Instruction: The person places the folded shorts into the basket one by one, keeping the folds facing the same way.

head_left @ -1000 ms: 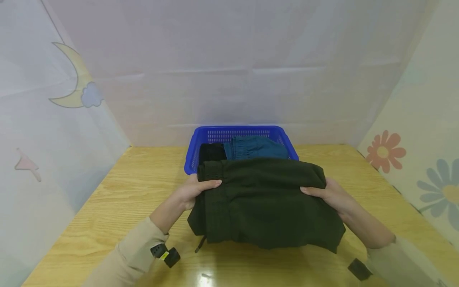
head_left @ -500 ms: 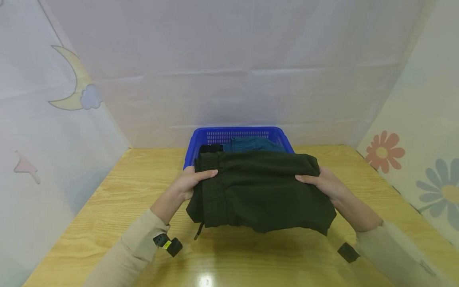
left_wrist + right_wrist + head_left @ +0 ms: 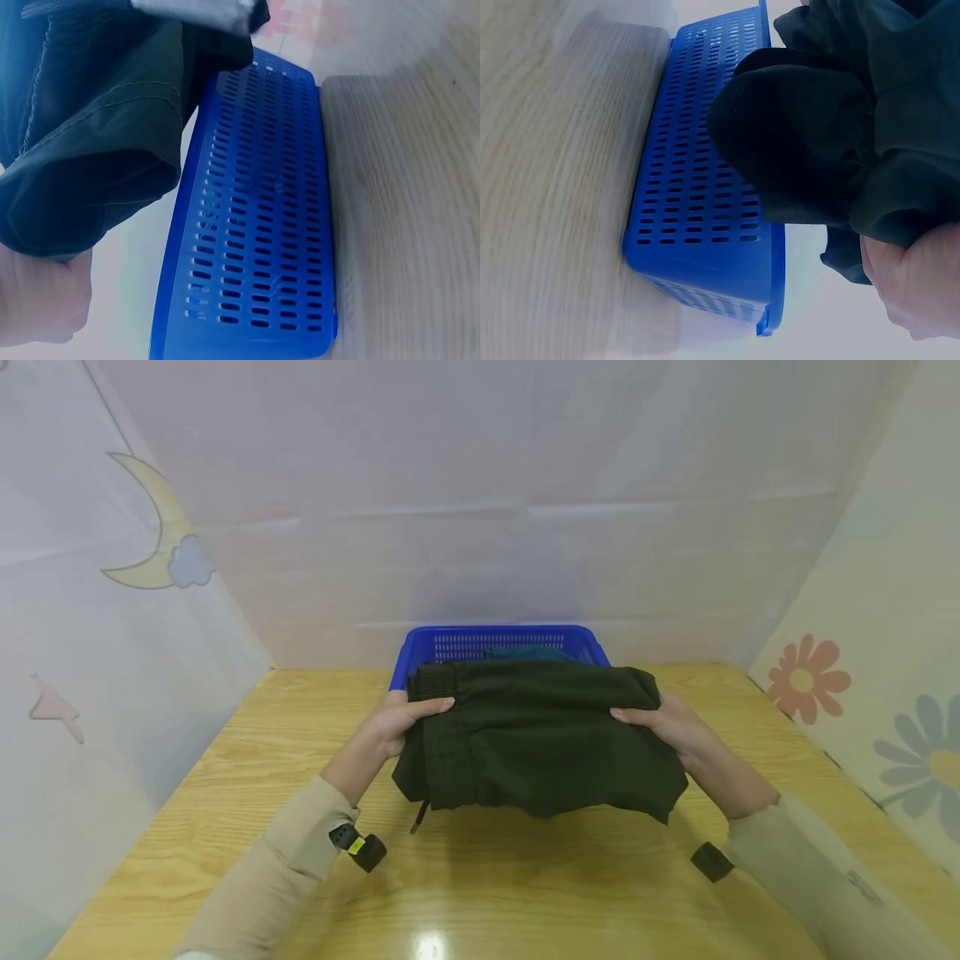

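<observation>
Folded dark green pants (image 3: 555, 739) hang level above the table in the head view, with a gathered elastic waistband at the left and a drawstring end dangling below it. My left hand (image 3: 388, 720) grips the waistband end, thumb on top and fingers hidden underneath. At the opposite end my right hand (image 3: 675, 727) holds the fold the same way. Behind the pants stands a blue plastic basket (image 3: 498, 629), its front covered by them in this view. A strip of blue cloth (image 3: 529, 653) shows inside it. Both wrist views show the pants raised beside the basket's slotted wall (image 3: 255, 217).
The basket rests on a wood-grain table (image 3: 300, 735) near the back wall. Printed cloth walls (image 3: 480, 527) enclose the table at the back and both sides. Dark wrist cameras (image 3: 360, 850) protrude from both sleeves.
Both hands have carried the pants forward, toward the basket, and slightly left at the right end. The pants now cover more of the basket, and the black cloth in it is hidden.
</observation>
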The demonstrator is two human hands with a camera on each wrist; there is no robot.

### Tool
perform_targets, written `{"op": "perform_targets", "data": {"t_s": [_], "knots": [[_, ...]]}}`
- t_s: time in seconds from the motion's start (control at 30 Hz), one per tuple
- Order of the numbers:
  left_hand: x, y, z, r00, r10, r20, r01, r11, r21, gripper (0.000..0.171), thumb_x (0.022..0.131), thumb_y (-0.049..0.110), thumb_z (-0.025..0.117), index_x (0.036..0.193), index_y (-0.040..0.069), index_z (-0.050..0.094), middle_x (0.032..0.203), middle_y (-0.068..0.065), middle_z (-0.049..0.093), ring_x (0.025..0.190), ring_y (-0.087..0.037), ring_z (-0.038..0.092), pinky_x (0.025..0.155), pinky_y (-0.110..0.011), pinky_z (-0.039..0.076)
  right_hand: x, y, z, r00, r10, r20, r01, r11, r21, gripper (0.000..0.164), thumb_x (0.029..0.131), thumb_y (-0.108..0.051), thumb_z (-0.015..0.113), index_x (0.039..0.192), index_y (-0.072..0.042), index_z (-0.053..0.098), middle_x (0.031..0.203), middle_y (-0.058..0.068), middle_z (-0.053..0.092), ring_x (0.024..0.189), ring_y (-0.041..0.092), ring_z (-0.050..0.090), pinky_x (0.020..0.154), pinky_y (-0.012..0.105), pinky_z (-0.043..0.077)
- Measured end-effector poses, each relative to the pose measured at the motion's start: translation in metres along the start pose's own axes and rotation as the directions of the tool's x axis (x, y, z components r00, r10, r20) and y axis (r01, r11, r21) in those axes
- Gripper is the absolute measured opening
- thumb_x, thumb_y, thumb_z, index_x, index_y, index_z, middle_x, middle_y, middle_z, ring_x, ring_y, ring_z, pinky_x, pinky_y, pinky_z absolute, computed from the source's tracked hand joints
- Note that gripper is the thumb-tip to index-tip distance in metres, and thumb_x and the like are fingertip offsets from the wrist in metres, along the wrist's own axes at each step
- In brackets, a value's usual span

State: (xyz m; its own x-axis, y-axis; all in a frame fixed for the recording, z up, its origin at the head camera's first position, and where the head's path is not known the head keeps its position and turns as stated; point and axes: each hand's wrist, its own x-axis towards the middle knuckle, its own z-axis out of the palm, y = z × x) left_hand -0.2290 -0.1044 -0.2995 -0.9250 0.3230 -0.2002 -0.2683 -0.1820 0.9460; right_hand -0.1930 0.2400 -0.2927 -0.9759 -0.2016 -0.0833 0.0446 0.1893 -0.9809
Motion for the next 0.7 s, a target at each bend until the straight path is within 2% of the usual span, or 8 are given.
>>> {"op": "perform_targets", "data": {"t_s": [0.17,0.37,0.53,0.7], "knots": [[0.009,0.006,-0.003,1.000,0.006,-0.030,-0.005,1.000,0.022,0.022,0.083,0.003,0.062,0.100,-0.004,0.051,0.080,-0.008,0.064,0.069,-0.016,0.063,0.066,-0.031,0.052,0.007,-0.005,0.000,0.999,0.030,-0.026,-0.030,0.999,0.020,0.042,0.086,-0.017,0.060,0.115,0.005,0.039,0.092,-0.001,0.056,0.075,0.013,0.060,0.065,0.027,0.050],[0.021,0.013,-0.007,0.997,-0.011,-0.070,0.017,0.996,0.085,0.019,0.082,0.005,0.062,0.095,-0.006,0.052,0.075,-0.006,0.063,0.065,-0.015,0.062,0.064,-0.028,0.052,0.019,-0.008,-0.003,0.999,0.036,-0.021,-0.036,0.999,0.031,0.050,0.087,-0.017,0.060,0.124,0.003,0.035,0.096,-0.001,0.055,0.076,0.012,0.059,0.068,0.028,0.050],[0.030,0.019,-0.008,0.996,0.003,-0.090,0.008,0.993,0.120,0.029,0.083,0.007,0.062,0.104,-0.008,0.048,0.077,-0.005,0.061,0.066,-0.014,0.061,0.064,-0.027,0.051,0.030,-0.012,-0.007,1.000,-0.003,0.001,0.003,0.996,0.094,0.037,0.087,-0.012,0.059,0.117,-0.004,0.039,0.095,-0.002,0.055,0.076,0.012,0.059,0.066,0.025,0.050],[0.040,0.026,-0.004,0.989,0.036,-0.142,-0.015,0.989,0.145,0.040,0.083,0.008,0.062,0.116,-0.009,0.045,0.087,-0.007,0.058,0.067,-0.014,0.060,0.067,-0.027,0.050,0.041,-0.018,-0.015,1.000,-0.011,-0.026,0.013,0.996,0.083,0.033,0.087,-0.011,0.059,0.114,-0.010,0.040,0.096,-0.004,0.053,0.075,0.010,0.058,0.066,0.024,0.049]]}}
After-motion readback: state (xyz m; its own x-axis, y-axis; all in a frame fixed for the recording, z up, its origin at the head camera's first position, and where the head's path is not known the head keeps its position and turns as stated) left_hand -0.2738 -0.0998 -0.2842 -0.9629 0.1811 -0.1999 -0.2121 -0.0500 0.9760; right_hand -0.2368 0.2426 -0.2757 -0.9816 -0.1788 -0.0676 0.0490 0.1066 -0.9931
